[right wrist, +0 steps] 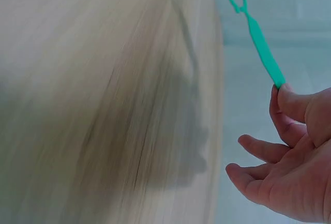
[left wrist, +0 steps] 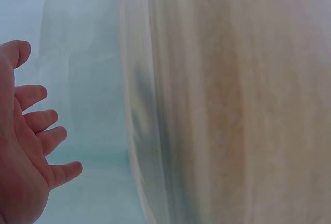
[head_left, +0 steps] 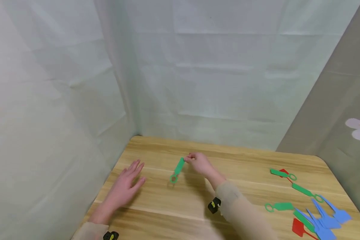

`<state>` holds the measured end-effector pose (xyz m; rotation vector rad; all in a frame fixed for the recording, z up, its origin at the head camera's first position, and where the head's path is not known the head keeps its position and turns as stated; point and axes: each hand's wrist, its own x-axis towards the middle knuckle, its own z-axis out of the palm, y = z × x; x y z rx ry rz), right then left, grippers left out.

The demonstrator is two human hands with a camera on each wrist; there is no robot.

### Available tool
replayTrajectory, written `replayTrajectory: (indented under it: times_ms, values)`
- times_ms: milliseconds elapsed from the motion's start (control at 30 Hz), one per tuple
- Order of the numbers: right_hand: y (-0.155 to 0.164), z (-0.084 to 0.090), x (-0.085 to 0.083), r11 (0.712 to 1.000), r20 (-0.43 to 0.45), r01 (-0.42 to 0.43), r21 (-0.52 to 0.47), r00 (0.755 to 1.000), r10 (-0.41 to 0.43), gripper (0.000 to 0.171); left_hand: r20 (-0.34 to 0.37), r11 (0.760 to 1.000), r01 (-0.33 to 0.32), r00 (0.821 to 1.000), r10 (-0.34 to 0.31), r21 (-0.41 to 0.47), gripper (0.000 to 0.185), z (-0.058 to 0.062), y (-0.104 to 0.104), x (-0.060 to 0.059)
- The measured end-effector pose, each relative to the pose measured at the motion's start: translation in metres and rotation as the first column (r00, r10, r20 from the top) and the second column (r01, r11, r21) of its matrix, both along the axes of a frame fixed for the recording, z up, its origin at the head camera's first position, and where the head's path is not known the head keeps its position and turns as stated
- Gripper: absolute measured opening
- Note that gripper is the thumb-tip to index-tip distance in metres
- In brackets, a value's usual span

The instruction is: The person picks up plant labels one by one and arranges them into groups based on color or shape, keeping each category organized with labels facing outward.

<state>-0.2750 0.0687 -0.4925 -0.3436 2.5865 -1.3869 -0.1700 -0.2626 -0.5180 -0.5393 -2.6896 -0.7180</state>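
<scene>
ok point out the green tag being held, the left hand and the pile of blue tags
green tag point(head_left: 178, 169), head view, middle of its flat strip
left hand point(head_left: 124, 185), head view, back of the hand, fingers spread above the table
blue tags point(head_left: 325, 218), head view, on the overlapping blue pieces at the table's right

Wooden table blurred to streaks in both wrist views; grain unreadable. Left hand cut off by left wrist frame's edge at palm and wrist, and the right hand runs off the right wrist frame. Bottom edge of the head view crops the blue tags and red tag; overlaps hide their count.
</scene>
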Motion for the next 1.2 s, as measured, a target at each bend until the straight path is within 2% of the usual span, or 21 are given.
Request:
replayTrajectory:
  times_ms: [133, 300, 467, 667, 867, 1067, 1200]
  values:
    - [-0.021, -0.006, -0.008, 0.995, -0.012, -0.077, 0.068, 0.997, 0.078, 0.029, 0.028, 1.000, -0.001, 1.000, 0.000, 0.019, 0.060, -0.003, 0.002, 0.004]
    - [-0.042, -0.005, -0.016, 0.975, -0.058, -0.188, 0.116, 0.979, 0.196, 0.031, 0.047, 1.000, -0.013, 0.999, 0.013, 0.009, 0.062, -0.004, 0.000, 0.005]
    - [-0.060, -0.010, -0.023, 0.963, -0.072, -0.235, 0.132, 0.967, 0.246, 0.031, 0.034, 1.000, -0.010, 0.999, 0.010, 0.000, 0.062, -0.004, -0.002, 0.002]
    - [-0.076, -0.013, -0.026, 0.959, -0.073, -0.210, 0.189, 0.971, 0.227, 0.031, 0.042, 1.000, -0.002, 0.999, 0.002, -0.008, 0.062, -0.003, 0.000, 0.003]
    - [-0.085, -0.013, -0.027, 0.961, -0.054, -0.136, 0.242, 0.987, 0.153, 0.028, 0.058, 1.000, -0.006, 0.998, 0.005, 0.001, 0.063, 0.000, 0.004, 0.005]
    - [-0.090, -0.018, -0.029, 0.922, -0.110, -0.076, 0.380, 0.986, 0.126, 0.025, 0.068, 1.000, -0.003, 0.998, 0.003, -0.002, 0.063, 0.003, 0.005, 0.005]
    - [-0.092, -0.021, -0.030, 0.903, -0.133, -0.061, 0.426, 0.983, 0.129, 0.024, 0.059, 1.000, -0.001, 0.998, 0.002, -0.002, 0.063, 0.004, 0.004, 0.005]
